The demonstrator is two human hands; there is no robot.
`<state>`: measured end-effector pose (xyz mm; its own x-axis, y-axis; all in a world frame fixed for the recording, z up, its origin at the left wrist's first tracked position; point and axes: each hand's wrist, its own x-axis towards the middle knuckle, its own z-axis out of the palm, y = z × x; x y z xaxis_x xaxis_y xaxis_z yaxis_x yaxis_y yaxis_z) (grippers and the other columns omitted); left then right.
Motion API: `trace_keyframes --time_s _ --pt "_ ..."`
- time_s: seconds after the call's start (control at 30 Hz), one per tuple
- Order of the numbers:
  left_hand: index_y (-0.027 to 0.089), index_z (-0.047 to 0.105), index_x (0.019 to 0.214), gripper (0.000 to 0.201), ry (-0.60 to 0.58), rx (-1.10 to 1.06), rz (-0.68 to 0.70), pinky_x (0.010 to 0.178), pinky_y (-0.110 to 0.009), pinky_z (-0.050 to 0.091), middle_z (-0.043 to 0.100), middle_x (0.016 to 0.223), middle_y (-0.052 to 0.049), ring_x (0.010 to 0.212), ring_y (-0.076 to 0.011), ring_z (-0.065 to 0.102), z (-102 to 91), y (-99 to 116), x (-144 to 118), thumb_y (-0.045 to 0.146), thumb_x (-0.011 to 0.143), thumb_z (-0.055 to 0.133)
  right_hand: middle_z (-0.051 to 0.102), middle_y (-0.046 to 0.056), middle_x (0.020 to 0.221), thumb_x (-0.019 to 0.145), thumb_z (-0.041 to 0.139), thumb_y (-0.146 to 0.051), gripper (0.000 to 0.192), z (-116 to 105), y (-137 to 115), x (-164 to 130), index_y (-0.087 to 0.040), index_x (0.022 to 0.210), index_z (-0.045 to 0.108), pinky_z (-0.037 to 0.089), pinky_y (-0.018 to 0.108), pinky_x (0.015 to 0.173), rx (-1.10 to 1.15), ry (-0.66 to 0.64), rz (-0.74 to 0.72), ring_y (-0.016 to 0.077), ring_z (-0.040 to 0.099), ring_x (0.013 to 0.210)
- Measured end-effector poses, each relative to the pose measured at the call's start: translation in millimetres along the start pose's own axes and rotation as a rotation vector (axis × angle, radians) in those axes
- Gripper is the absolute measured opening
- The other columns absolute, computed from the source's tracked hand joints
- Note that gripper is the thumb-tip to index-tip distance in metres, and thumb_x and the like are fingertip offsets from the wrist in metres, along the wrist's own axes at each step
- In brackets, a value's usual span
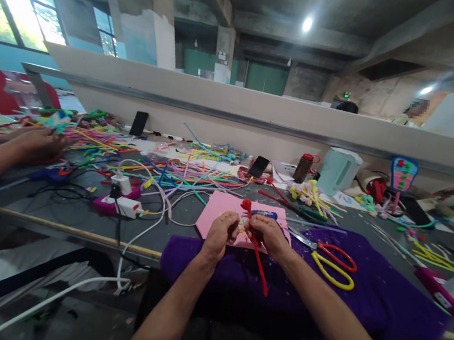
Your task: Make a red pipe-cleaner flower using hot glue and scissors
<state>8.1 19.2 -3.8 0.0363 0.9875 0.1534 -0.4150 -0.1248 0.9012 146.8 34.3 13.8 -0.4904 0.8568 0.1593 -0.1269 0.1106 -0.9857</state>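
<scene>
No legible text or labels

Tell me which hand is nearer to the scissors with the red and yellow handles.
Right. The right hand pinches the red pipe cleaner just left of the red-and-yellow-handled scissors; the left hand is farther left, beyond the right hand.

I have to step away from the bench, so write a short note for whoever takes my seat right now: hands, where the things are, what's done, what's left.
Left hand: closed on the red pipe cleaner, near its upper end.
Right hand: also gripping it, just beside the left; the long tail hangs down toward you.
Things: a small twisted knot sits at the stem's top. Pink sheet lies under the hands on the purple cloth. Scissors with red and yellow handles lie to the right.
Done: the top is curled.
Left: the rest of the stem is straight, unshaped.
</scene>
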Motion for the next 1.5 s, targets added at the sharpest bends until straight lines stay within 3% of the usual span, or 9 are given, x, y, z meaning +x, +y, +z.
trace_keyframes --time_s 0.37,0.7,0.8,1.1,1.37,1.5 --pt "0.017 0.041 0.057 0.033 0.062 0.062 0.039 0.034 -0.017 0.016 0.034 0.04 0.008 0.033 -0.0033 0.026 -1.3 -0.2 0.2 0.043 0.069 0.056 0.051 -0.002 0.053 0.076 0.046 -0.031 0.02 0.3 -1.2 -1.7 -0.014 0.069 0.055 0.026 0.018 0.037 -0.056 -0.002 0.004 0.0058 0.039 0.038" --pt "0.015 0.058 0.083 0.033 0.092 0.047 0.02 0.037 -0.016 0.022 0.047 0.049 0.006 0.037 -0.003 0.034 -2.8 -1.8 2.2 0.034 0.058 0.068 0.049 -0.003 0.055 0.076 0.048 -0.034 0.02 3.7 0.2 -1.8 -0.016 0.068 0.053 0.027 0.019 0.038 -0.124 -0.005 0.015 0.0056 0.038 0.04" --pt "0.014 0.058 0.079 0.031 0.075 0.036 -0.022 0.036 -0.016 0.02 0.047 0.05 0.005 0.037 -0.0026 0.033 -2.4 -1.0 2.3 0.036 0.059 0.067 0.046 -0.003 0.055 0.077 0.047 -0.035 0.021 3.5 2.4 -1.9 -0.016 0.068 0.052 0.024 0.018 0.038 -0.145 -0.025 0.002 0.0055 0.035 0.041" --pt "0.014 0.057 0.066 0.027 0.055 0.045 -0.057 0.036 -0.017 0.019 0.041 0.044 0.007 0.036 -0.0025 0.031 -1.8 2.5 3.6 0.035 0.056 0.07 0.043 -0.003 0.055 0.082 0.042 -0.041 0.033 3.2 4.1 0.5 -0.015 0.06 0.046 0.028 0.019 0.045 -0.344 -0.062 -0.173 0.0066 0.036 0.048" --pt "0.013 0.058 0.066 0.023 0.058 0.022 -0.044 0.036 -0.016 0.02 0.044 0.046 0.006 0.037 -0.0016 0.032 -2.5 1.5 5.4 0.032 0.057 0.07 0.048 -0.002 0.057 0.085 0.039 -0.032 0.029 -0.1 1.9 1.8 -0.015 0.064 0.051 0.033 0.02 0.053 -0.624 -0.039 -0.34 0.008 0.043 0.053" --pt "0.013 0.06 0.071 0.023 0.065 0.025 -0.061 0.037 -0.015 0.022 0.047 0.049 0.005 0.037 -0.0017 0.034 -2.8 1.1 5.4 0.03 0.058 0.07 0.05 -0.002 0.059 0.085 0.039 -0.029 0.026 0.2 3.9 2.2 -0.016 0.066 0.051 0.033 0.019 0.053 -0.697 0.001 -0.334 0.0084 0.046 0.054"
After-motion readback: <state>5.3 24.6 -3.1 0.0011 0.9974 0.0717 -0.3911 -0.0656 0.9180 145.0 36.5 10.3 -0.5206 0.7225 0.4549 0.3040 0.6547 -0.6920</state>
